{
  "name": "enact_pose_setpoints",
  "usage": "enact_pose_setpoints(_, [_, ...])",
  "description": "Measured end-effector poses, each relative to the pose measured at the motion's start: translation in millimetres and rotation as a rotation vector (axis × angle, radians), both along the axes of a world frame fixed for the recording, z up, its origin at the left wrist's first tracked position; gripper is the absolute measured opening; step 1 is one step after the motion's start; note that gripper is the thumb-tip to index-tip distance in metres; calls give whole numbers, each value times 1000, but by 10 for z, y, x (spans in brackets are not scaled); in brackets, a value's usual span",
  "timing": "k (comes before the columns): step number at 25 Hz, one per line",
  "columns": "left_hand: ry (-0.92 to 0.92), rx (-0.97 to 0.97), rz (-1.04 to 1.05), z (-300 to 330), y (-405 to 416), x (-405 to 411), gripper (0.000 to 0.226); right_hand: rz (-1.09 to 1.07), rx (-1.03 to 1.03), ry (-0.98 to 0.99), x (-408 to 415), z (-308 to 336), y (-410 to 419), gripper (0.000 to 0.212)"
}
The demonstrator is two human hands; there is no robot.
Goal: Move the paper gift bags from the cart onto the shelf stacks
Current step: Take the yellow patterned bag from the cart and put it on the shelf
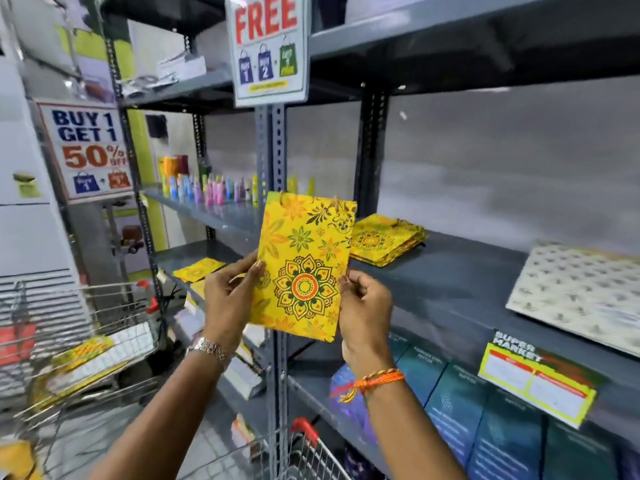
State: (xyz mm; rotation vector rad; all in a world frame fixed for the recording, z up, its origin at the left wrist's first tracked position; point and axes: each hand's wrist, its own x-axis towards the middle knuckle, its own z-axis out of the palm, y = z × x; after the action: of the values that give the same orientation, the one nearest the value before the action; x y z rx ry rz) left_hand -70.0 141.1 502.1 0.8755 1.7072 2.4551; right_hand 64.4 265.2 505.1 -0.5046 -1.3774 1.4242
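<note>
I hold one flat yellow paper gift bag (304, 265) with a mandala print upright in front of the shelf post. My left hand (230, 296) grips its left edge and my right hand (365, 303) pinches its right edge. Behind it, a stack of matching yellow bags (388, 242) lies on the grey shelf (460, 271). A smaller yellow stack (197, 269) sits on the shelf to the left. The wire cart (104, 341) at lower left holds more yellow bags (81, 351).
A stack of cream patterned bags (581, 289) lies at the right of the shelf. Small coloured bottles (214, 188) line a shelf further back. Promo signs (266, 46) hang on the post and at the left. Dark boxes (467, 410) fill the lower shelf.
</note>
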Motion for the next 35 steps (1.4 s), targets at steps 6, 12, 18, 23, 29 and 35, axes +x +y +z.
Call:
enact_pose_setpoints(6, [112, -106, -14, 872, 1064, -256, 27, -170, -72, 1, 50, 903, 847, 6])
enact_pose_setpoints(12, [356, -497, 79, 1040, 1842, -629, 21, -401, 4, -375, -91, 1089, 1377, 25])
enact_pose_setpoints(18, [636, -855, 27, 908, 1962, -683, 28, -462, 162, -751, -162, 1001, 1511, 19])
enact_pose_setpoints(23, [719, -939, -18, 803, 2008, -661, 32, -445, 213, -824, -156, 925, 1569, 11])
enact_pose_setpoints(29, [671, -876, 19, 814, 1973, -691, 30, -425, 174, -809, -86, 997, 1519, 10])
enact_pose_setpoints(35, [387, -497, 129, 918, 1558, -531, 39, -485, 231, -676, 93, 1201, 1242, 35])
